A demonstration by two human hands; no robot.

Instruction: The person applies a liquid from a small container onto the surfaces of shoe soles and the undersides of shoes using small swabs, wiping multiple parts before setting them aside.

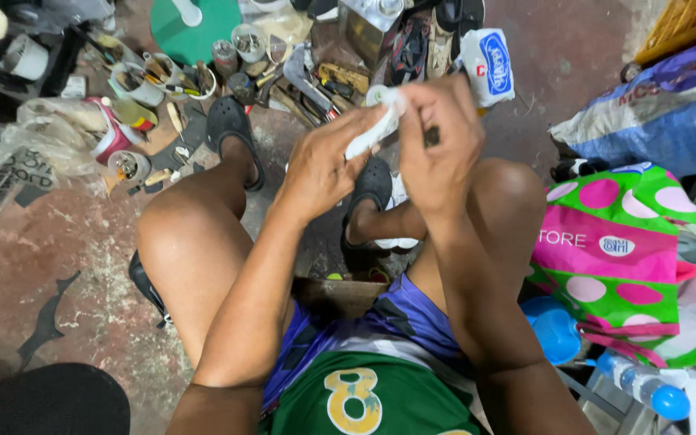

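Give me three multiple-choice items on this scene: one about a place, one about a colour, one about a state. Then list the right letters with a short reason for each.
1. Where does the polka-dot bag lie?
A. beside the person's right leg
B. beside the person's left leg
C. on the lap

2. What colour are the clogs on the feet?
A. white
B. black
C. red

3. How is the white strip held?
A. lying loose on the floor
C. pinched by the left hand alone
B. held up between both hands

Answers: 1 A, the bag sits at the picture's right, by the right leg. 2 B, both clogs are black. 3 B, the left hand and right hand both grip it above the knees.
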